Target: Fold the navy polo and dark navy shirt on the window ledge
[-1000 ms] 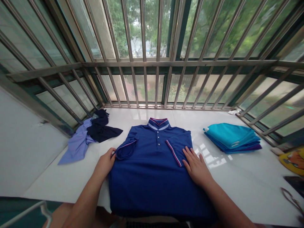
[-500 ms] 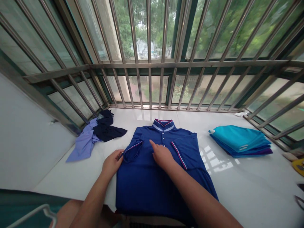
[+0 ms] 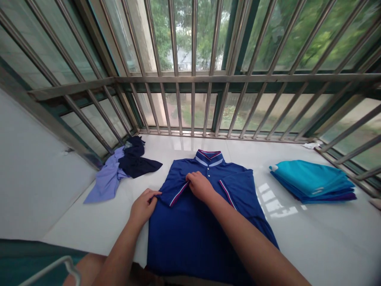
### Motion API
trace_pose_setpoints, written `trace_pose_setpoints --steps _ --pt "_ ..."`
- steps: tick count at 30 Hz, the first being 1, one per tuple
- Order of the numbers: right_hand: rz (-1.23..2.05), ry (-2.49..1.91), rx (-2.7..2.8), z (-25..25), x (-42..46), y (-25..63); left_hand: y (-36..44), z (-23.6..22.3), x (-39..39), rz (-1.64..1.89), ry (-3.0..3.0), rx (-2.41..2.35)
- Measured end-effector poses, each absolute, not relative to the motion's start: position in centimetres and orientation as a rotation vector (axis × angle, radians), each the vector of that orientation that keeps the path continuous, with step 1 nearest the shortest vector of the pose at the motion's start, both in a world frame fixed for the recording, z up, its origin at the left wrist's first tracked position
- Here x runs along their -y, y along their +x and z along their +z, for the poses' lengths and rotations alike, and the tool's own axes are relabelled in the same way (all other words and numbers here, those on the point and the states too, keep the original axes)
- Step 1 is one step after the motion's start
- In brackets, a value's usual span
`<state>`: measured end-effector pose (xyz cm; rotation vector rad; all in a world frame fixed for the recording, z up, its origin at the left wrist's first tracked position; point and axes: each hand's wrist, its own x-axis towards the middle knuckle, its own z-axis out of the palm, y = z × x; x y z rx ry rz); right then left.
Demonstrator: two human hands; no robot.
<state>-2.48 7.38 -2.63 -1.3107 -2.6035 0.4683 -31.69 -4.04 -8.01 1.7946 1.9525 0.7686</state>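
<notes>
A blue polo shirt (image 3: 190, 234) lies front up on the white surface, its striped collar (image 3: 210, 157) pointing to the window. Both short sleeves are turned inward over the chest. My right hand (image 3: 201, 185) pinches the upper end of the left-side sleeve's striped cuff. At the shirt's left edge, just below that sleeve's fold, my left hand (image 3: 145, 207) has finger and thumb closed on the fabric. The right-side sleeve (image 3: 233, 188) lies flat, its cuff partly behind my right forearm.
To the right sits a stack of folded turquoise and blue clothes (image 3: 312, 180). Crumpled lavender cloth (image 3: 105, 178) and dark navy cloth (image 3: 138, 165) lie at the left by the wall. Metal window bars (image 3: 193, 107) line the back. A white bent rod (image 3: 59, 262) shows at lower left.
My right hand has gone from pointing over the chest to pinching the cuff. The left-side sleeve, bunched and gaping before, is now drawn flatter. My left hand has shifted slightly right and up.
</notes>
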Motion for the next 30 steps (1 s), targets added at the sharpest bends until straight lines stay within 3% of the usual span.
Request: trace_pose_setpoints --steps 9,13,16,21,30 --pt "0.285 -1.373 2.537 -2.7 -4.4 2.0 -30.0 -7.1 3.2 0.716 1.855 -2.182" --pt "0.233 -1.434 2.442 -2.9 -3.4 5.5 -26.9 -6.5 0.2 0.773 2.157 -1.98" --pt "0.161 -1.62 2.392 -4.0 -2.3 8.6 -24.6 -6.8 -2.8 0.652 2.274 -1.818" --pt "0.095 -1.876 2.389 -7.3 0.4 12.8 -23.3 -8.4 -6.1 0.383 2.191 -1.965" --pt "-0.062 -1.998 2.182 -9.7 5.7 19.4 -23.6 -8.3 -6.8 0.289 2.124 -2.065"
